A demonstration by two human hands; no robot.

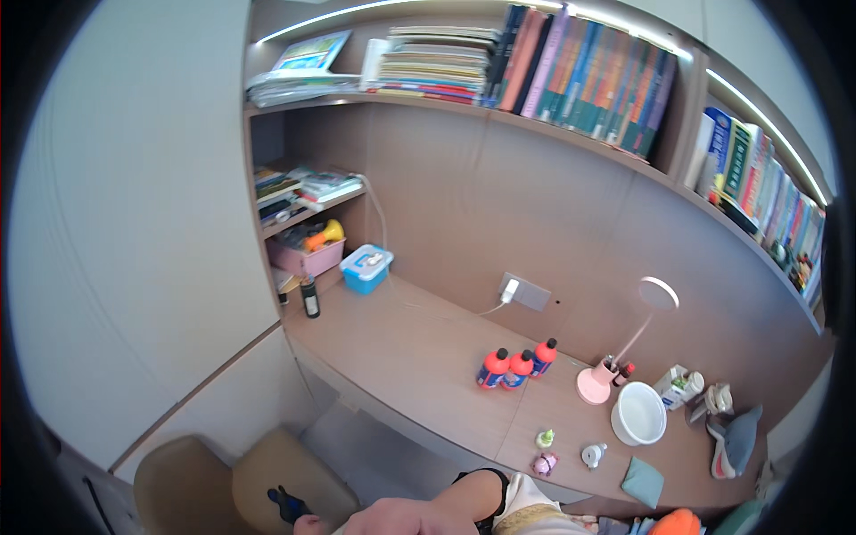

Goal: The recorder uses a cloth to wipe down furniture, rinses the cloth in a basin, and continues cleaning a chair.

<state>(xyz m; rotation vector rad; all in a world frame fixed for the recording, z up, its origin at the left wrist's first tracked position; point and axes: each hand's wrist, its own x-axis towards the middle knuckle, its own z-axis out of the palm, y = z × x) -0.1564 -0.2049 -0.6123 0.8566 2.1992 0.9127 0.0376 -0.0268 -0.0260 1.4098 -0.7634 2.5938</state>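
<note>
My left arm reaches across the lower edge, with a black band near its upper end. At its far end my left hand point(309, 525) shows only in part, cut off by the picture's edge. Its visible fingers are closed against a small blue-and-black object point(288, 505), whose kind I cannot make out. That object appears over a tan chair seat point(308, 464). My right hand is out of view. Farther off on the desk point(410, 357) stand red bottles with black caps and blue labels point(515, 369), grouped upright.
Toward the desk's right are a pink lamp point(592, 386), a white tub point(638, 414), small figurines point(545, 463), a teal cloth point(643, 482) and a plush shark point(736, 443). A blue lidded box point(366, 269) and a dark bottle point(309, 297) stand left. Bookshelves point(571, 134) hang above.
</note>
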